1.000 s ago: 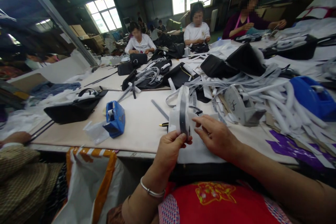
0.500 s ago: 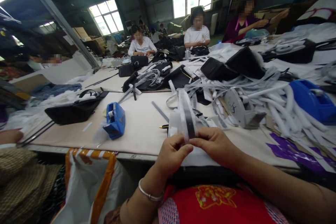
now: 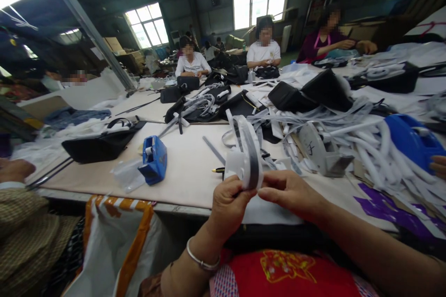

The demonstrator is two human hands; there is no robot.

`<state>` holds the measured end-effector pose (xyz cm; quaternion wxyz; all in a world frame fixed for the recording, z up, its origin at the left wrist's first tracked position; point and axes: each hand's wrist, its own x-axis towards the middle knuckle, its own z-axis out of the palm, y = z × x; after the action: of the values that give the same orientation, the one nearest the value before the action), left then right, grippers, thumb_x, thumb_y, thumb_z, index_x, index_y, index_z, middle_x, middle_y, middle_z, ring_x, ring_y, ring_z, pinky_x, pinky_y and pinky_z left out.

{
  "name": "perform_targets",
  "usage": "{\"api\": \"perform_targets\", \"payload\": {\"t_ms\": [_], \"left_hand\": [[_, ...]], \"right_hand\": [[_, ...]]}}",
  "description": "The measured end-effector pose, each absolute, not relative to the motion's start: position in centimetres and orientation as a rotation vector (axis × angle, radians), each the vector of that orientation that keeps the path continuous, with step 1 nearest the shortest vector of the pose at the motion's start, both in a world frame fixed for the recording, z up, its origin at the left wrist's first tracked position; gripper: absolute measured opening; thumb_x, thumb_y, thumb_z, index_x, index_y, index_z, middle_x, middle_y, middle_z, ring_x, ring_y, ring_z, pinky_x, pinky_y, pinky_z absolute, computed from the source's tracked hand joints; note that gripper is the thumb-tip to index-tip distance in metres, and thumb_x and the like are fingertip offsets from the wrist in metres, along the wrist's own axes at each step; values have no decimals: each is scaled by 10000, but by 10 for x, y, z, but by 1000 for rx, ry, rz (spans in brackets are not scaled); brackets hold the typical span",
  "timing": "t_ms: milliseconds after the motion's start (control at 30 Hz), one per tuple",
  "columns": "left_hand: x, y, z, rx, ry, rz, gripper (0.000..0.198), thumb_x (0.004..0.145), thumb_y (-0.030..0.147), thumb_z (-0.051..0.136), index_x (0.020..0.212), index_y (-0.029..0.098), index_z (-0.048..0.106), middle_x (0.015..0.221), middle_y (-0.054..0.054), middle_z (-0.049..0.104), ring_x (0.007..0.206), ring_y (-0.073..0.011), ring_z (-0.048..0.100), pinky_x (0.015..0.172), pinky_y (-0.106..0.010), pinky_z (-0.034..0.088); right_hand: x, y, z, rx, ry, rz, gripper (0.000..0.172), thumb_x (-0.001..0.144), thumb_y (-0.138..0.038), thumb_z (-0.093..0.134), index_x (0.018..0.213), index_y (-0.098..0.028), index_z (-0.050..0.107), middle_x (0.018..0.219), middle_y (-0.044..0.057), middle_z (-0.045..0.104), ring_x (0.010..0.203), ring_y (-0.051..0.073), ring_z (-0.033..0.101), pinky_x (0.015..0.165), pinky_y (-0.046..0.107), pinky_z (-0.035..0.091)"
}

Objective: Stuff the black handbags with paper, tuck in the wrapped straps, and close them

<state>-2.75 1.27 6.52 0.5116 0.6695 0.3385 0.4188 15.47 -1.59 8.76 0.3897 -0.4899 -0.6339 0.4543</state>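
My left hand [image 3: 228,206] is closed around the lower end of a curved black strap wrapped in white foam [image 3: 248,158], which stands upright over the table's near edge. My right hand [image 3: 291,192] pinches the same wrapped strap from the right, thumb and fingers pressed together at its base. A silver bangle [image 3: 200,260] sits on my left wrist. A yellow-and-black pen [image 3: 218,170] lies just behind the strap.
A blue tape dispenser [image 3: 153,158] stands left of my hands, a grey one [image 3: 318,148] and another blue one [image 3: 411,139] to the right amid heaps of white foam strips [image 3: 369,144]. Black bags [image 3: 99,144] lie about. A neighbour's hand [image 3: 16,169] rests at the left. Several seated workers sit far off.
The wrapped strap has been turned and tilted rightward in my fingers. My right hand moved from beside it to pinching its base. The view lifted slightly.
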Motion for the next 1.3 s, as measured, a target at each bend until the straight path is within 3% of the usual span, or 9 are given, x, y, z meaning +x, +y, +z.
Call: {"api": "perform_targets", "payload": {"t_ms": [100,200,400,600,767,867,967,1167,1300], "left_hand": [[-29,10,66,1802,757,993,173,885,267,640,797,193,769,740,-36,590,704,-149,546,655,-255,442],[-32,12,64,1815,749,947,170,878,283,645,806,187,766,769,-48,603,738,-160,555,699,-268,453],[-33,19,62,1257,765,722,382,762,487,740,868,120,742,574,36,423,525,-74,305,493,-209,267],[-13,11,53,1042,865,938,278,765,417,757,781,145,704,559,57,399,535,-71,305,511,-201,273],[-25,14,64,1432,792,1003,149,826,302,712,789,164,753,748,-22,603,743,-148,534,725,-258,432],[-34,15,68,1718,746,991,146,858,274,680,793,179,769,750,-44,619,734,-162,558,691,-265,438],[-37,15,65,1897,670,927,185,907,261,610,880,193,781,786,-74,650,729,-172,583,689,-276,447],[-39,19,61,1937,716,871,175,863,299,653,794,178,760,712,-63,596,686,-167,527,664,-274,402],[-36,22,62,1427,777,784,353,739,472,767,717,131,678,566,29,426,542,-92,356,525,-227,287]], "right_hand": [[154,-13,90,-1195,-1142,1635,445,729,-576,727,703,-147,615,470,-92,295,427,50,188,410,230,120],[148,-13,88,-1198,-952,1648,415,701,-524,761,630,-162,571,438,-101,281,408,47,189,399,219,131],[141,-20,79,-1297,-1787,778,217,889,-298,587,747,-169,687,712,32,650,677,149,565,652,268,449],[137,-22,63,-1293,-2131,34,288,943,-155,427,749,-143,639,707,78,616,643,159,543,604,273,428],[153,-20,74,-1113,-1870,880,216,913,-341,569,831,-156,646,710,28,574,625,133,501,580,257,426],[162,-17,75,-978,-1363,1626,388,832,-522,657,728,-153,597,522,-69,364,445,62,274,418,199,250],[160,-15,68,-843,-893,1973,434,717,-508,779,663,-148,544,498,-109,289,414,20,139,389,183,128],[148,-15,69,-999,-829,1813,325,732,-422,774,728,-145,605,488,-91,379,411,30,184,397,187,142],[142,-18,77,-1216,-1523,1192,204,853,-333,642,762,-155,679,628,-1,588,585,114,501,575,242,394]]}}
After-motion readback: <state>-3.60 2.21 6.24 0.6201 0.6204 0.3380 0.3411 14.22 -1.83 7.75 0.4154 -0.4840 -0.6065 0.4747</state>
